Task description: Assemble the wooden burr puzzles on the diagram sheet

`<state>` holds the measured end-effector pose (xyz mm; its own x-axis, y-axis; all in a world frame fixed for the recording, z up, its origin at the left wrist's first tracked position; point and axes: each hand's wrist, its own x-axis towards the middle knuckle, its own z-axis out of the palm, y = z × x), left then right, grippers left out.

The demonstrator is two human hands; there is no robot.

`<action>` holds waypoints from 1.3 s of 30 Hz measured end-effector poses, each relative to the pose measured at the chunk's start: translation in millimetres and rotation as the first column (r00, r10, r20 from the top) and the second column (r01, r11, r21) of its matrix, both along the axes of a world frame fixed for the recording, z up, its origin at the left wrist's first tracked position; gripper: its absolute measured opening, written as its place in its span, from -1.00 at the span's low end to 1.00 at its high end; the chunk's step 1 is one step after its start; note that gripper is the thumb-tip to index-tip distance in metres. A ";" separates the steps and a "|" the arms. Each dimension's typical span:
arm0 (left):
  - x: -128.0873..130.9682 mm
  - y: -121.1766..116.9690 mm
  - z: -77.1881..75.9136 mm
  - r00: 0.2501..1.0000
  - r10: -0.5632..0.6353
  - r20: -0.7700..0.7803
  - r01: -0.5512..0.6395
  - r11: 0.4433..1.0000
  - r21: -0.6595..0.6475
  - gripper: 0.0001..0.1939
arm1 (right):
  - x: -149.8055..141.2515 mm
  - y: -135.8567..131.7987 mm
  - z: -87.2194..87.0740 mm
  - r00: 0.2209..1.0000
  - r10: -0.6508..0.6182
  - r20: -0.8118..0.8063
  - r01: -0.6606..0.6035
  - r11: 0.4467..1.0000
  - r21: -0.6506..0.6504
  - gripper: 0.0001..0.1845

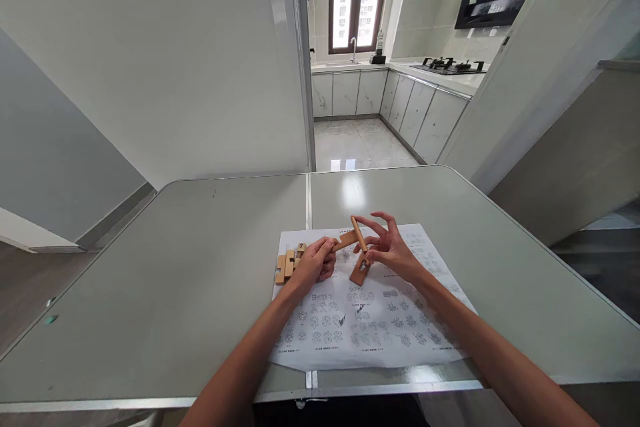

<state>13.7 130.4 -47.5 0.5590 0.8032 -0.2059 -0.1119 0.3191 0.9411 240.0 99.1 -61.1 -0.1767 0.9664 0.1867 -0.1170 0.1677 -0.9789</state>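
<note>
A person's left hand [319,260] grips a notched wooden piece [348,239] at its two o'clock; the right hand [391,250] pinches a wooden rod [359,234] at its ten o'clock. Wooden blocks [289,265] sit at the left hand's nine o'clock on a printed sheet [345,355].

Saw, beyond the bench [215,320], a curved faucet [355,50] in front of a dark-framed window [356,0]. Found a stove [447,68] set into the right-hand counter [467,83], marbled white cabinets [416,108] underneath and a black range hood [493,0] above. Noted a small green piece [51,319] lying near the bench's left edge.
</note>
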 end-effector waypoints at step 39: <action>-0.7 -3.0 -8.6 0.997 -0.074 -0.007 0.075 0.997 0.030 -0.50 | 7.0 -9.7 -1.4 0.994 -0.010 0.109 -0.010 0.983 0.182 -0.24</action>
<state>13.0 127.4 -56.2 0.6164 0.7652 -0.1857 -0.0832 0.2978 0.9510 247.1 89.4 -62.6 -0.2060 0.9178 0.3393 -0.0110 0.3446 -0.9387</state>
